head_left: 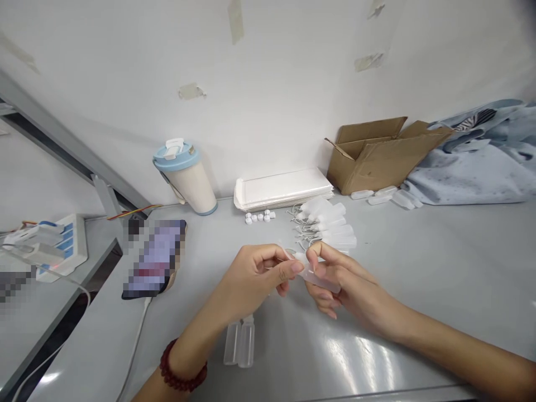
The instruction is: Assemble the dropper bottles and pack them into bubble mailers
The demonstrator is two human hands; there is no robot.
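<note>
A small translucent squeeze bottle [324,281] lies tilted between my hands over the table. My right hand [341,279] is closed around its body, thumb and forefinger near the shoulder. At the nozzle end, my left hand [262,273] is pinched shut; a thin pale strand shows by its fingertips, and the exact grip is partly hidden. Just beyond my hands sits a cluster of similar bottles [335,226] with nozzles and thin curved strands. Several small white caps [260,216] lie to its left. Below my left wrist, two clear bottles [246,343] rest on the table.
A stack of white padded envelopes [285,187] lies along the wall, beside an open cardboard box [372,159]. Loose bottles [383,195] and grey-blue cloth [477,167] are at right. Leftward stand a tumbler [190,181], a cabled phone [157,259] and a power strip [69,245].
</note>
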